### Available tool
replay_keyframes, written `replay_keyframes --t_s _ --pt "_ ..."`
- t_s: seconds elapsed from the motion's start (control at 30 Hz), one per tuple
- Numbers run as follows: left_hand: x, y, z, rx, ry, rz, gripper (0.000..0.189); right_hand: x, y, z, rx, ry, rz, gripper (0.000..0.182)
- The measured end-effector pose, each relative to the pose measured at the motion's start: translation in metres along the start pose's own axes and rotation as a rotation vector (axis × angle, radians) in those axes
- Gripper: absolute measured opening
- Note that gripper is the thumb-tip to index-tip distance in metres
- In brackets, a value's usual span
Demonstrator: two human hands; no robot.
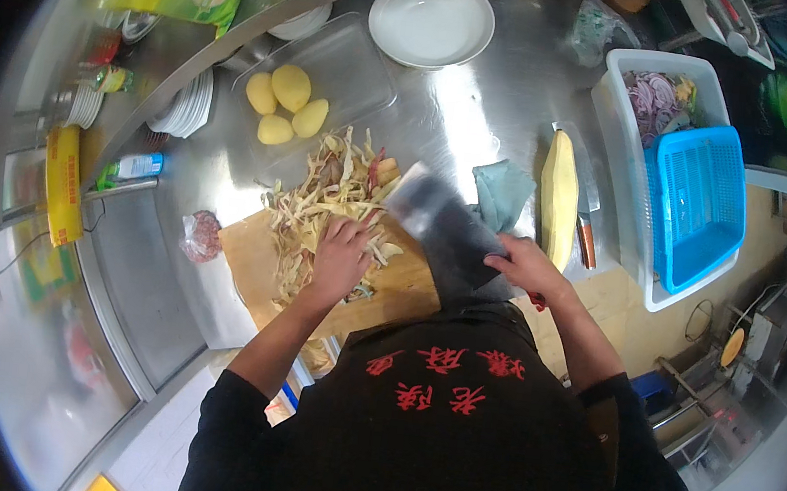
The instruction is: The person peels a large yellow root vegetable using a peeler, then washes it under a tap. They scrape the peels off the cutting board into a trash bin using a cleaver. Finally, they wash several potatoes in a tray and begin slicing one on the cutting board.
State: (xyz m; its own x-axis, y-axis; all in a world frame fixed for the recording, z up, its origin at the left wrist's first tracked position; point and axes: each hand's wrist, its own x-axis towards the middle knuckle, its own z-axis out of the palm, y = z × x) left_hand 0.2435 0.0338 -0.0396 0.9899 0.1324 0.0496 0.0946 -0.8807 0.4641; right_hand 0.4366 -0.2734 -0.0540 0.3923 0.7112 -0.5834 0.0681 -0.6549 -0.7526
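Observation:
My left hand [342, 258] rests on a heap of vegetable peelings [312, 201] that covers much of a wooden cutting board [405, 275]. In my right hand [528, 265] is a cleaver [443, 218], its broad blade blurred and reaching left towards the heap's right side. A grey-green cloth [503, 192] lies behind the blade. To the right, a long peeled vegetable [558, 198] lies beside a knife with a wooden handle [587, 241]. Several peeled potatoes [290, 88] sit in a clear tray [373, 63] beyond the peelings. What my left fingers grip among the peelings is unclear.
A white bin [613, 103] with sliced onions [657, 101] and a blue basket [696, 241] stands at the right. A white plate [431, 23] lies at the back of the steel counter. A bag of reddish food [202, 236] sits left of the board. A shelf edge [258, 23] curves across the upper left.

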Motion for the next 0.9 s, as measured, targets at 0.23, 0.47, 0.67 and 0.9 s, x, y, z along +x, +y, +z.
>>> replay_keyframes --t_s 0.23,0.47,0.67,0.9 --pt "0.035 -0.015 0.016 -0.088 -0.050 0.012 0.045 0.002 0.039 0.012 0.120 0.225 0.092 0.029" --pt "0.035 -0.033 0.039 0.222 -0.303 0.171 0.059 0.005 0.036 0.037 0.124 0.252 0.067 0.028" --pt "-0.001 -0.008 -0.016 0.134 -0.266 0.180 0.046 0.021 0.018 0.049 0.285 0.241 0.099 0.020" --pt "-0.026 -0.127 -0.014 0.102 0.487 -0.541 0.045 0.055 -0.027 0.016 0.236 0.219 0.032 0.019"
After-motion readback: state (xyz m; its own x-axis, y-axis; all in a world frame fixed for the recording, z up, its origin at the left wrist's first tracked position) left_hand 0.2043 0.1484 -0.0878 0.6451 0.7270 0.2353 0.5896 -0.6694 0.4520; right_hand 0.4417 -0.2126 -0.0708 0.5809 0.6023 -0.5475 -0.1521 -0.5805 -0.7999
